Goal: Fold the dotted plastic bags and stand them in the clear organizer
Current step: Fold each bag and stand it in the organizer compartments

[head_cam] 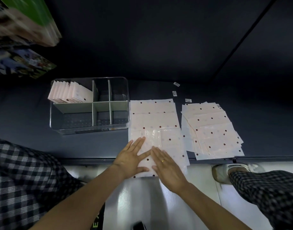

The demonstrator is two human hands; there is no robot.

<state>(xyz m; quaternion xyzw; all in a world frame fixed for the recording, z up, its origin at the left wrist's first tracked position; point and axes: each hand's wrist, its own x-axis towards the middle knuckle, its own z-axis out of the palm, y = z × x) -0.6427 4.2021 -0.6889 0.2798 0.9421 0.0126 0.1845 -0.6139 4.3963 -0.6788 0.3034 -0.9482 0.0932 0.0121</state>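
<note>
My fingers [139, 143] are straight and spread flat on both hands, pinching nothing. They press down on the dotted plastic bag [152, 135] lying at the near edge of the worktop [34, 103]. The left hand [131, 157] lies palm down on the bag's near-left part, fingertips angled to the far right. The right hand [165, 165], with a ring on one finger, lies just beside it, angled to the far left, so the two hands' fingers nearly meet in a peak over the plastic. Both forearms come up from the near side and converge on the bag.

I judge the step to be flattening and creasing a fold. The near-right part of the bag already looks doubled over, and a glossy crinkled patch shows just beyond my fingertips. To do it well, I would keep one palm pinning the plastic while the other sweeps outward from the middle to push the air out. I would also line up the edges before pressing the crease, since thin slick film tends to spring back and slide.

To the right, well apart from my hands, lies a loose stack of unfolded dotted bags [212, 130]. To the far left stands the clear organizer [90, 105]. Folded bags [69, 93] stand in its far-left compartment, leaning a little, and the other compartments look vacant. Much of the task seems to remain.
</note>
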